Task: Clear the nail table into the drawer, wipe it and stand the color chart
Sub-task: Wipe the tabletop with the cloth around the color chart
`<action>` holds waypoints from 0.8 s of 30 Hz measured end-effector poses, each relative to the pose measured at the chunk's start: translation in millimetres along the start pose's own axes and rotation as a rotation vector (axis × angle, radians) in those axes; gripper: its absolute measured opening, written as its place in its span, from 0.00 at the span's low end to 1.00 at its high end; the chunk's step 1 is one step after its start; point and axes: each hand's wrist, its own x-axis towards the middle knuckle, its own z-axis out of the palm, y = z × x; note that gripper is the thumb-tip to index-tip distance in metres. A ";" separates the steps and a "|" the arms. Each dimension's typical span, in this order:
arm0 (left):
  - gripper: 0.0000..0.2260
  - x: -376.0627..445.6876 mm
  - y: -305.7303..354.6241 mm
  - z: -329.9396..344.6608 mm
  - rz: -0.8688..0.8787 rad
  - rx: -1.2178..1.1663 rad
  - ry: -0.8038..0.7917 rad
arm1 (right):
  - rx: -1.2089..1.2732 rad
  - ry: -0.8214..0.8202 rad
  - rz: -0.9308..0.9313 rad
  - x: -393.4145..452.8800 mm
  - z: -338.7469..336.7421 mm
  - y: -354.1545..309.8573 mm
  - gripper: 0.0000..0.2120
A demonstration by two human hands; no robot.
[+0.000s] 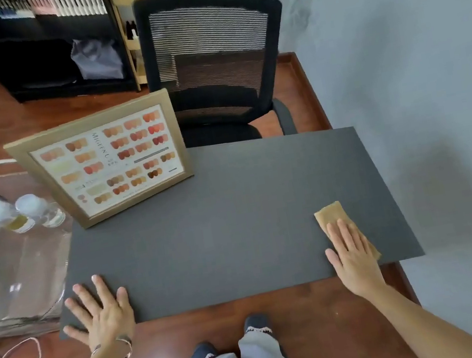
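Now we press the tan cloth [339, 221] flat under our right hand [352, 256], fingers together; our left hand [102, 311] lies spread on the tabletop [221, 227].

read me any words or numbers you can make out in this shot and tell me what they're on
"MIGIEN C": roughly how the vertical heading on the color chart reads; the last letters are blurred, so the spelling is uncertain.
Small print under the heading and beside the swatches: too small to read.
Bottles on the clear cart: no readable label.
Polish rows on the black shelf: too blurred to read.
Cloth, table: no text.
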 end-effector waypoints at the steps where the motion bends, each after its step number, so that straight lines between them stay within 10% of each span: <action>1: 0.27 0.3 -0.1 -0.2 -0.007 0.007 -0.001 | 0.008 0.009 0.077 2.8 0.4 21.7 0.35; 16: 0.29 -9.1 33.7 -15.8 -0.115 0.065 -0.049 | 0.089 0.012 0.297 33.2 -13.6 90.0 0.33; 24: 0.21 5.0 40.7 -57.9 0.085 -0.186 0.166 | 0.252 0.240 -0.394 89.2 -60.6 -109.0 0.19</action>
